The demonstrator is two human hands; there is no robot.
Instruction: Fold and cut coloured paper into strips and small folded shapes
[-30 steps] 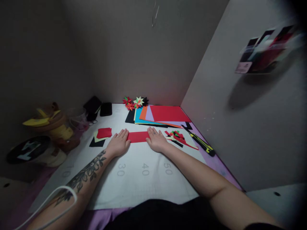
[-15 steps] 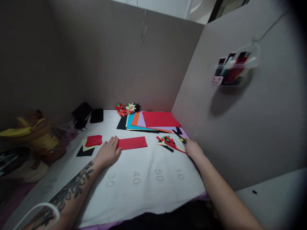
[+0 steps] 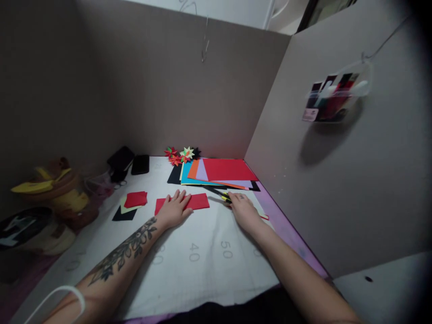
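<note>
My left hand [image 3: 174, 209] lies flat, fingers spread, on a folded-looking strip of red paper [image 3: 201, 201]. To its right, my right hand [image 3: 243, 210] is closed on scissors [image 3: 225, 196] with black and yellow handles. Their dark blades point left and away from me, towards the far right corner of the red strip. Most of the pile of paper scraps is hidden by my right hand; a red scrap [image 3: 265, 217] shows beside it. Left of my left hand is a small stack of red [image 3: 136, 199], cream and black paper squares.
Coloured sheets [image 3: 229, 169] lie at the back, with folded paper stars [image 3: 182, 155] beside them. A black phone-like object [image 3: 140, 164] lies back left. Pots [image 3: 50, 189] stand along the left edge. A grey wall bounds the right, where a clear holder [image 3: 332, 99] hangs.
My right hand has swung left with the scissors, from the right edge to beside the red strip, covering the scraps. My left hand has slid right onto the strip's middle.
</note>
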